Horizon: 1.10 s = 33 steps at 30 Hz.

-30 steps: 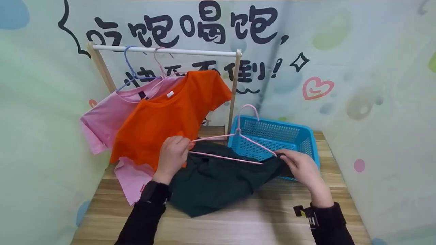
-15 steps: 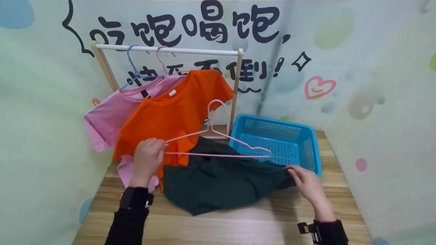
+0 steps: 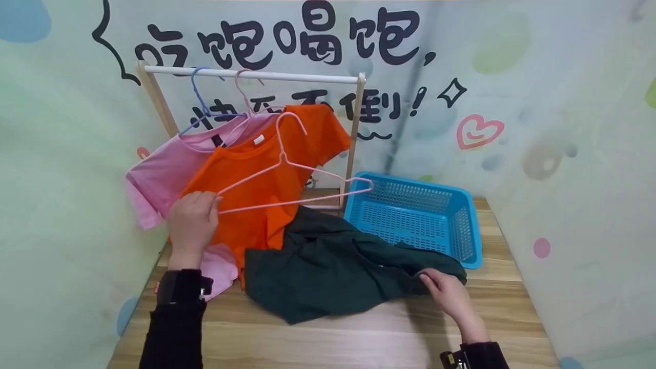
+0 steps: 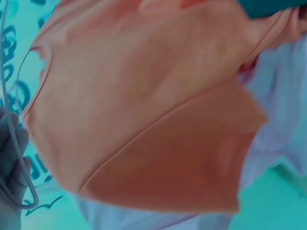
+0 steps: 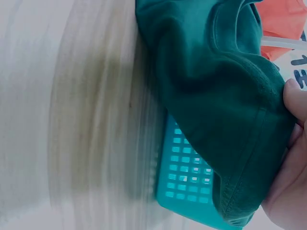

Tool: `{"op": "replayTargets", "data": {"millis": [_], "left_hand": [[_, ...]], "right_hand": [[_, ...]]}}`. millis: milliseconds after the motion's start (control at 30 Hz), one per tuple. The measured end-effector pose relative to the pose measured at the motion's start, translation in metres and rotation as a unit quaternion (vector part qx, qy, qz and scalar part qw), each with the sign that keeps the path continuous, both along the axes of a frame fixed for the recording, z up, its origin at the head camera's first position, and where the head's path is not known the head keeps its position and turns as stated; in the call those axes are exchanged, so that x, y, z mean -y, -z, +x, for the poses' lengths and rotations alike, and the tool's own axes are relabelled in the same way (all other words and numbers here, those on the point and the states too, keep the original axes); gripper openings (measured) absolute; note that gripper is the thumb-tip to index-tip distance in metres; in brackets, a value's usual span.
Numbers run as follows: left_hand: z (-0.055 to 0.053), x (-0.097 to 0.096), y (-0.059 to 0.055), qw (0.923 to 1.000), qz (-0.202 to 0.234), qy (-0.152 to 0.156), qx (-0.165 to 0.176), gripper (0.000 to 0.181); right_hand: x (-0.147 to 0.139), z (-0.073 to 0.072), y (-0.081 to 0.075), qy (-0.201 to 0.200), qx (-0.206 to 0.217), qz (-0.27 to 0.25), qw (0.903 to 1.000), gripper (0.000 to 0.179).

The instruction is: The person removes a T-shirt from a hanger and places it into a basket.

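My left hand [image 3: 192,223] grips one end of a pink clothes hanger [image 3: 283,158], raised in front of the hung orange T-shirt [image 3: 246,177] with its hook upward. In the left wrist view the fingers curl round the end of the hanger [image 4: 19,160]. A dark green garment [image 3: 323,279] with stitched seams lies crumpled on the table, its right end against the front of the blue basket. My right hand [image 3: 451,300] pinches its near right edge between thumb and fingers. The right wrist view shows the green cloth [image 5: 206,105] bunched beside the thumb.
A small rack with a white bar [image 3: 307,77] carries the orange T-shirt and a pink T-shirt [image 3: 164,171] on hangers, their hems reaching toward the wooden table [image 3: 307,341]. The blue basket [image 3: 477,241] stands at the back right. Printed walls enclose the table.
The pink hanger came away from the green garment, moving left and up with my left hand. My right hand moved down toward me, and the green garment's right end has settled lower.
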State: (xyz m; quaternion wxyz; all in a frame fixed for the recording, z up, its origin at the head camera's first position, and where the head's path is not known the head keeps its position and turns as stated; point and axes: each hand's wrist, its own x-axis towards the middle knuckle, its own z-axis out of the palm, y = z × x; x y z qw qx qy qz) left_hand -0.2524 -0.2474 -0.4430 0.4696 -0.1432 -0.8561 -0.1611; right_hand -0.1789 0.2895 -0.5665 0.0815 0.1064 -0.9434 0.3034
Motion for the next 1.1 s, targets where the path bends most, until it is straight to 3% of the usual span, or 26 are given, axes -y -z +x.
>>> {"op": "replayTargets", "data": {"millis": [233, 433, 633, 800, 1100], "left_hand": [[-0.004, 0.009, -0.026, 0.9956, 0.016, -0.074, 0.055, 0.022], [-0.011, 0.003, -0.039, 0.9881, 0.048, -0.115, 0.091, 0.028], [-0.026, -0.019, -0.051, 0.9876, 0.056, -0.118, 0.088, 0.030], [-0.038, -0.043, -0.061, 0.9893, 0.054, -0.108, 0.082, 0.031], [-0.054, -0.076, -0.071, 0.9854, 0.049, -0.098, 0.131, 0.032]], "right_hand": [[0.000, -0.001, 0.003, 0.001, -0.012, 0.007, 0.9999, 0.008], [0.006, -0.002, -0.001, -0.001, -0.016, 0.003, 0.9999, 0.013], [0.023, -0.008, -0.009, -0.029, -0.086, 0.003, 0.9959, 0.023], [0.041, -0.015, -0.010, -0.084, -0.149, 0.001, 0.9852, 0.031], [0.081, -0.025, 0.004, -0.167, -0.195, 0.030, 0.9661, 0.062]]}}
